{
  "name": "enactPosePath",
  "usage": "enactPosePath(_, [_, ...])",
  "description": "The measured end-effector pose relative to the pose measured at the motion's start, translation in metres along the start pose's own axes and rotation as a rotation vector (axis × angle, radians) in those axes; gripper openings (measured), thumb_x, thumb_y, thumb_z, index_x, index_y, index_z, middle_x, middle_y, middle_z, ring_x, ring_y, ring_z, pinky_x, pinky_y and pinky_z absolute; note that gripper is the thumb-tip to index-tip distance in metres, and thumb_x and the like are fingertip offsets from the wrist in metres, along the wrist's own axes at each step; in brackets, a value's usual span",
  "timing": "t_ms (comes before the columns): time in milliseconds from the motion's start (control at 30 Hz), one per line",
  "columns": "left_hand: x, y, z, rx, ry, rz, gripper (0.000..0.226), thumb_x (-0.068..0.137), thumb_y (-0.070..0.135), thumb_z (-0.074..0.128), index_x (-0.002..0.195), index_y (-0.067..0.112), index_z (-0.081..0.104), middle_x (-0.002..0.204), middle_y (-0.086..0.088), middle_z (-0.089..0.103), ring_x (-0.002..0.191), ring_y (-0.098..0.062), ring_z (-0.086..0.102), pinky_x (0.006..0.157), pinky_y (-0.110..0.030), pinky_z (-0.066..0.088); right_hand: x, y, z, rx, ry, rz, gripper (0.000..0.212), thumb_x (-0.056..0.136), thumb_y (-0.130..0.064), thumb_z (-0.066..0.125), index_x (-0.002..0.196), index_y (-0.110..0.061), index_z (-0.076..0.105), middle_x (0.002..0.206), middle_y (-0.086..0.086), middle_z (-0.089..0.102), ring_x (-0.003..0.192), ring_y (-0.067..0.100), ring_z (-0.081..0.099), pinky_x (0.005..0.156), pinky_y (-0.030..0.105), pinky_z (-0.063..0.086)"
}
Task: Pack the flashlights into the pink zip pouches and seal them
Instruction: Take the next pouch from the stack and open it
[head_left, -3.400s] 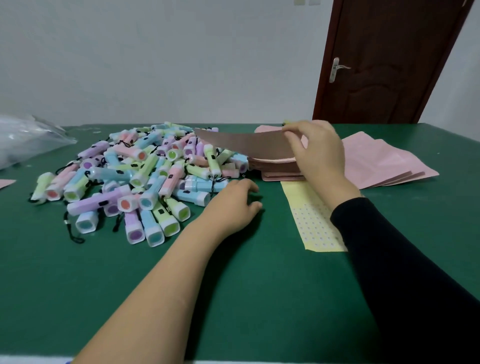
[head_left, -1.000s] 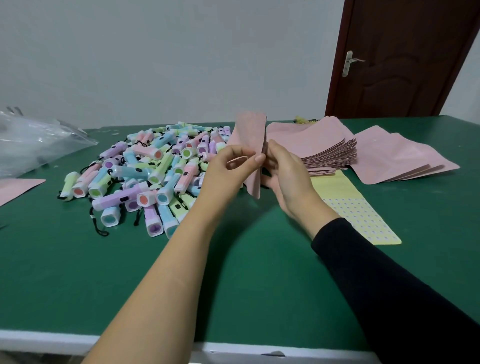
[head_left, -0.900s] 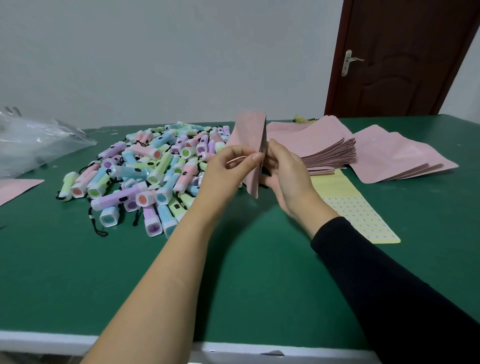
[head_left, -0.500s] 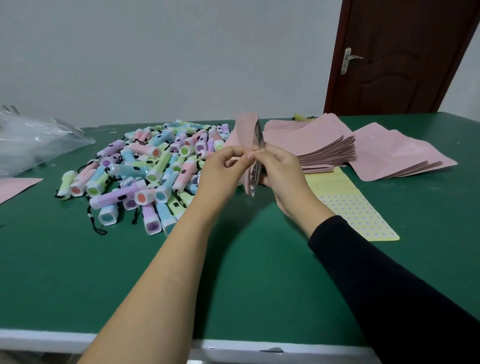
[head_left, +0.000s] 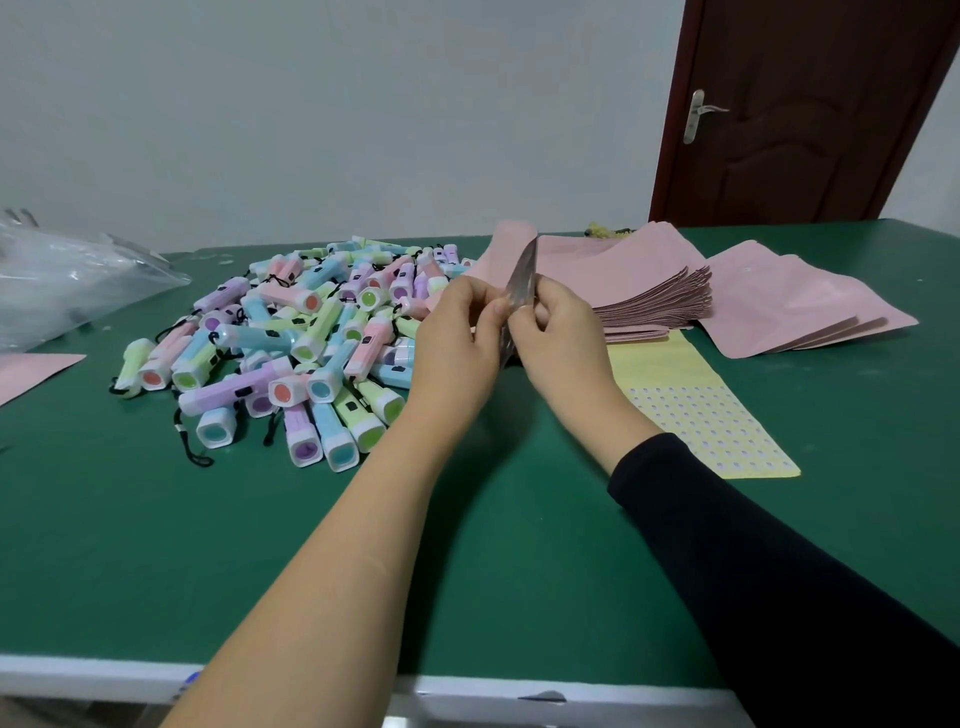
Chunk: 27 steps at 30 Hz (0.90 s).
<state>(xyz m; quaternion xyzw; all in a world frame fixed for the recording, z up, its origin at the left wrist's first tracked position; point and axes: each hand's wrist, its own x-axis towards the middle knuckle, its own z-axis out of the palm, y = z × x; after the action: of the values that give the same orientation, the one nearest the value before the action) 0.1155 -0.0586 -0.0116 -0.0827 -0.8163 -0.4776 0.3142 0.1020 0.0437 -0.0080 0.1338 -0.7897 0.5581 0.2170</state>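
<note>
From the head camera, the left hand (head_left: 457, 338) and the right hand (head_left: 563, 345) meet above the middle of the green table (head_left: 156, 545). Each pinches one side of a single pink pouch (head_left: 511, 247) between thumb and fingertips. The pouch stands upright and edge-on, clear of the table, just right of the flashlights (head_left: 311, 343) heaped at the far left.

A few seconds ago the right hand was lifting this pouch off the stack of pouches (head_left: 649, 291) while the left lay idle near the heap. A second ago both hands held the pouch with its mouth shut. Now the two walls are pulled apart and a silvery lining (head_left: 524, 275) shows between them.

So the pouch looks opened and ready to fill, though no flashlight is in hand or inside it yet. One hand will probably have to let go to fetch one.

A yellow sticker sheet (head_left: 696, 405) lies to the near right of the hands, and a clear plastic bag (head_left: 67, 280) sits at the far left.
</note>
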Motion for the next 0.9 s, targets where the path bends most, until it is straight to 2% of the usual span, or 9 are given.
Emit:
enactPosePath(100, [-0.001,0.0,0.0,0.066,-0.015,0.056,0.009,0.096,0.015,0.057,0.091,0.022,0.059,0.083,0.018,0.061,0.074,0.013,0.057,0.064,-0.006,0.042,-0.003,-0.001,0.002,0.012,0.046,-0.01,0.016,0.091,-0.003,0.046,0.078,-0.01,0.053,0.055,-0.006,0.047,0.049,0.002,0.043,0.045,0.015,0.031])
enactPosePath(233, [-0.002,-0.001,-0.001,0.205,-0.027,0.136,0.026,0.092,0.013,0.06,0.116,0.019,0.069,0.109,0.011,0.069,0.091,0.003,0.059,0.08,-0.007,0.042,-0.005,-0.006,0.005,0.128,0.049,0.005,0.024,0.092,0.002,0.04,0.096,-0.008,0.062,0.069,-0.01,0.057,0.062,0.003,0.051,0.053,0.011,0.037])
enactPosePath(333, [-0.005,0.004,-0.003,0.175,0.041,0.154,0.028,0.094,0.014,0.058,0.117,0.022,0.071,0.109,0.011,0.071,0.092,0.002,0.058,0.08,-0.003,0.04,-0.006,-0.009,0.009,0.156,0.036,-0.013,0.024,0.093,-0.001,0.042,0.097,-0.018,0.059,0.058,-0.017,0.053,0.056,0.0,0.048,0.051,0.012,0.034])
enactPosePath(433, [-0.005,0.005,-0.005,0.201,0.076,0.119,0.022,0.097,0.019,0.056,0.109,0.023,0.074,0.098,0.007,0.074,0.088,-0.012,0.064,0.077,-0.025,0.048,-0.007,-0.008,0.01,0.152,0.044,-0.012,0.018,0.092,-0.002,0.044,0.088,-0.015,0.056,0.06,-0.01,0.051,0.055,0.005,0.046,0.05,0.015,0.034])
enactPosePath(533, [-0.004,0.005,-0.004,0.256,0.042,0.118,0.021,0.098,0.019,0.055,0.104,0.018,0.075,0.094,-0.002,0.073,0.086,-0.021,0.063,0.076,-0.038,0.047,-0.006,-0.007,0.01,0.185,0.042,0.047,0.022,0.091,-0.003,0.045,0.082,-0.018,0.057,0.06,-0.006,0.055,0.059,0.009,0.049,0.055,0.022,0.039])
enactPosePath(600, [-0.004,0.005,-0.003,0.293,0.005,0.111,0.022,0.098,0.019,0.054,0.107,0.018,0.074,0.096,-0.003,0.072,0.088,-0.021,0.062,0.075,-0.037,0.048,-0.004,-0.007,0.01,0.244,0.053,0.134,0.026,0.088,-0.004,0.047,0.073,-0.022,0.056,0.056,-0.01,0.058,0.06,0.01,0.051,0.059,0.023,0.043])
enactPosePath(667, [-0.004,0.005,-0.002,0.328,-0.022,0.122,0.022,0.096,0.018,0.054,0.107,0.018,0.074,0.095,-0.002,0.071,0.087,-0.02,0.061,0.073,-0.033,0.045,-0.001,-0.005,0.01,0.289,0.065,0.241,0.025,0.084,-0.006,0.049,0.064,-0.019,0.051,0.055,-0.005,0.053,0.061,0.017,0.048,0.064,0.031,0.046])
enactPosePath(767, [-0.005,0.007,0.0,0.384,-0.035,0.161,0.021,0.094,0.016,0.056,0.102,0.018,0.075,0.092,-0.002,0.07,0.085,-0.02,0.059,0.067,-0.029,0.04,0.002,-0.003,0.01,0.375,0.069,0.376,0.01,0.077,-0.008,0.048,0.069,-0.013,0.052,0.065,0.007,0.052,0.066,0.021,0.047,0.066,0.037,0.042])
enactPosePath(900, [-0.005,0.008,0.003,0.423,-0.051,0.149,0.021,0.094,0.018,0.056,0.104,0.018,0.075,0.094,-0.005,0.07,0.088,-0.022,0.059,0.071,-0.031,0.041,0.004,-0.001,0.008,0.344,0.09,0.388,0.017,0.086,-0.005,0.045,0.072,-0.011,0.053,0.066,0.006,0.053,0.066,0.022,0.049,0.064,0.03,0.04])
